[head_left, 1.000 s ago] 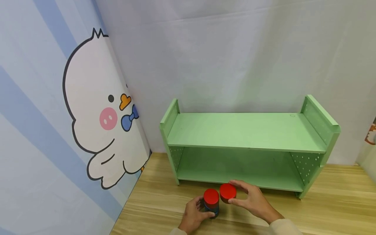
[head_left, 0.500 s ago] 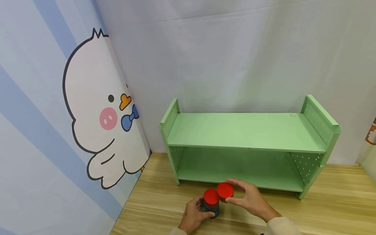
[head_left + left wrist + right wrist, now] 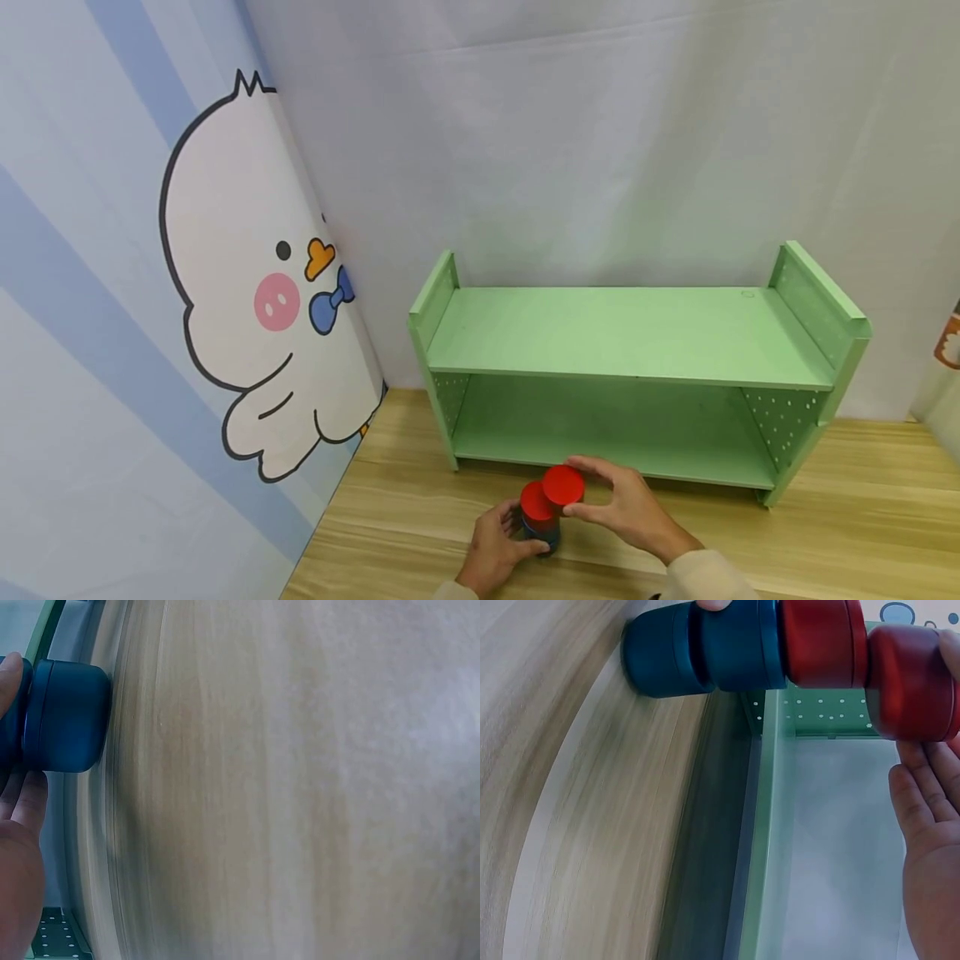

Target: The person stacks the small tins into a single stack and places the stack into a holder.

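A short column of round tins stands upright on the table in front of the shelf. Its lower blue tin [image 3: 656,654] carries an upper blue tin [image 3: 739,645], and a red tin [image 3: 821,641] tops them. My left hand [image 3: 495,546] holds the column from the left, thumb and fingers around the upper blue tin. Above, my right hand [image 3: 632,510] grips a second red tin [image 3: 563,487] between thumb and fingers. This tin overlaps the column's right side in the head view. In the right wrist view it sits right at the top tin's end, slightly offset.
A green two-level shelf [image 3: 630,332] stands just behind the tins, its front edge close to my right fingers. The wooden table [image 3: 405,508] extends to both sides. A pale curtain [image 3: 570,150] hangs behind, and a cartoon-printed panel [image 3: 225,275] borders the left.
My right hand has carried its red tin leftward, from beside the column to partly over its red top. The left hand and the column have stayed in place.
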{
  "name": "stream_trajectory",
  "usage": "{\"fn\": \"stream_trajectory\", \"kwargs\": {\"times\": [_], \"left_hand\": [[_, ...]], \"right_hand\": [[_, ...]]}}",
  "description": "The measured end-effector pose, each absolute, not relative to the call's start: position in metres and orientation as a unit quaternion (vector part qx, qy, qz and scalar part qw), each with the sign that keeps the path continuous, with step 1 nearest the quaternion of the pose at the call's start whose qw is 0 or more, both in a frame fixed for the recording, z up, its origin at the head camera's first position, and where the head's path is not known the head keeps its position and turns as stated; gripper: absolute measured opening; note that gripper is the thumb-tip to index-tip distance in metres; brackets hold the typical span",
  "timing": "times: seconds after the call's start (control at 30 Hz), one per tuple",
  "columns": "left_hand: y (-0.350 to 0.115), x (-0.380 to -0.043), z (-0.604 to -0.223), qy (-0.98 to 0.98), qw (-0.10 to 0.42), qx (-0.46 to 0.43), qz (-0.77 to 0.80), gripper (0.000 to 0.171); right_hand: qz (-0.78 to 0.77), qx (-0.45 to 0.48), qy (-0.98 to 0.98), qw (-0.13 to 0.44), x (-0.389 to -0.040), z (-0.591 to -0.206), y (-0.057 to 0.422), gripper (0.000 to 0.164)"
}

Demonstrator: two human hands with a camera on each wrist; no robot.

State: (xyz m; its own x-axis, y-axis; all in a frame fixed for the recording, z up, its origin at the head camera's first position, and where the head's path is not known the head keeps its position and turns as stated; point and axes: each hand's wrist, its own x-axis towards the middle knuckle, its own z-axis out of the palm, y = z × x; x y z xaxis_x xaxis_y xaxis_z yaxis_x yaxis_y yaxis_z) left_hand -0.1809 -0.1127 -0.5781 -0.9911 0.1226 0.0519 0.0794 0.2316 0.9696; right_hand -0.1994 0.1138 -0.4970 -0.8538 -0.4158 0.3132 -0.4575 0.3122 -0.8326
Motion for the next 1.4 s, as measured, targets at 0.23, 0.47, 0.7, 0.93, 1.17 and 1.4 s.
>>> {"fn": "stream_trajectory", "kwargs": {"times": [0.23,0.47,0.7,0.93,1.17,1.4], "left_hand": [[-0.114,-0.181,-0.578,0.784,0.019,0.065,0.617,0.057],[-0.115,-0.181,-0.578,0.780,0.015,0.068,0.622,0.056],[-0.115,-0.181,-0.580,0.778,0.023,0.064,0.624,0.056],[-0.115,-0.182,-0.579,0.778,0.020,0.076,0.623,0.057],[-0.115,-0.181,-0.579,0.777,0.012,0.087,0.624,0.057],[-0.116,-0.181,-0.579,0.772,0.020,0.087,0.630,0.057]], "right_hand": [[0.521,0.271,-0.809,0.017,-0.200,-0.497,0.106,0.062],[0.527,0.273,-0.805,0.003,-0.201,-0.499,0.100,0.061],[0.536,0.276,-0.798,-0.008,-0.202,-0.499,0.095,0.060],[0.539,0.275,-0.796,-0.013,-0.202,-0.498,0.091,0.060],[0.543,0.274,-0.794,-0.014,-0.202,-0.498,0.089,0.060],[0.540,0.274,-0.796,-0.008,-0.202,-0.498,0.087,0.060]]}}
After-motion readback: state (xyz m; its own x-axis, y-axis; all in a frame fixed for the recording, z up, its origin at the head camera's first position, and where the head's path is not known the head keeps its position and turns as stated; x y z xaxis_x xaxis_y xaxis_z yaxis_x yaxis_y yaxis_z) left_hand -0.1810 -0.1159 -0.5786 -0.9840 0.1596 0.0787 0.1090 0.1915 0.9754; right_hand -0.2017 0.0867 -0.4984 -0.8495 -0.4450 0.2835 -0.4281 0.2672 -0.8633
